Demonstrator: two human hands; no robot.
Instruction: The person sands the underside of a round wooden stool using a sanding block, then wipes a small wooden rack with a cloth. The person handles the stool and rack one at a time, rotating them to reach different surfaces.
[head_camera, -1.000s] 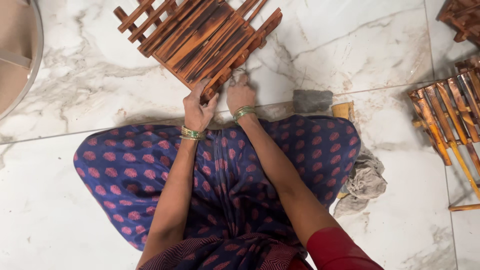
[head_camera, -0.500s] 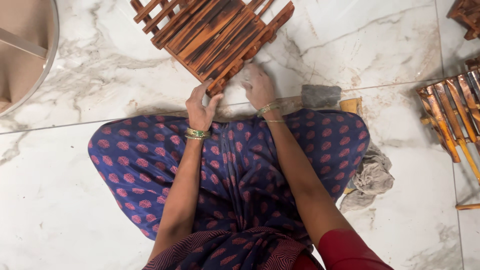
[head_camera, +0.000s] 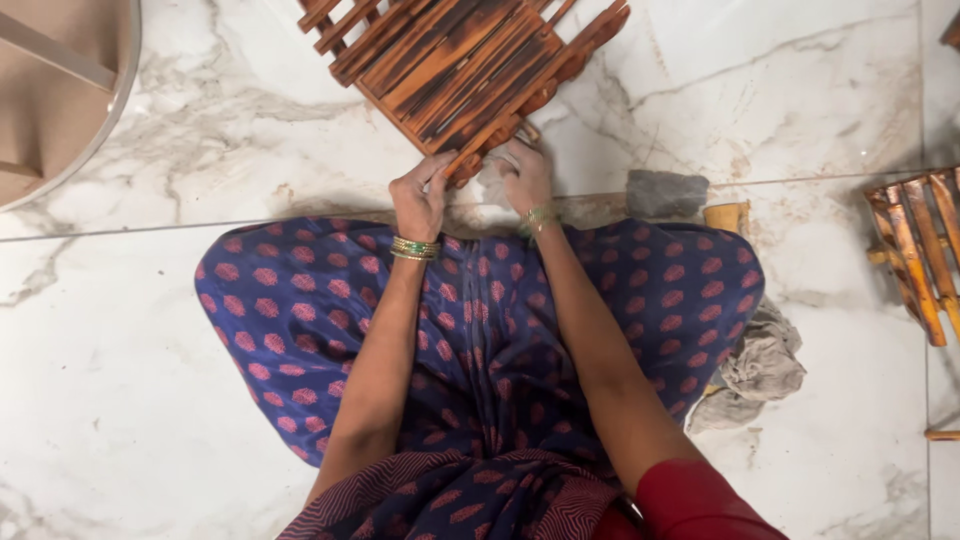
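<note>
We sit cross-legged on the marble floor (head_camera: 150, 350) with a slatted wooden rack (head_camera: 465, 70) lying flat ahead of our knees. Our left hand (head_camera: 420, 195) pinches the rack's near corner, fingers closed on a slat end. Our right hand (head_camera: 525, 175) presses a small pale pad against the same edge. Judging by the dark, streaked slats, much is worked; this edge remains. A rag (head_camera: 760, 365) lies nearby.
</note>
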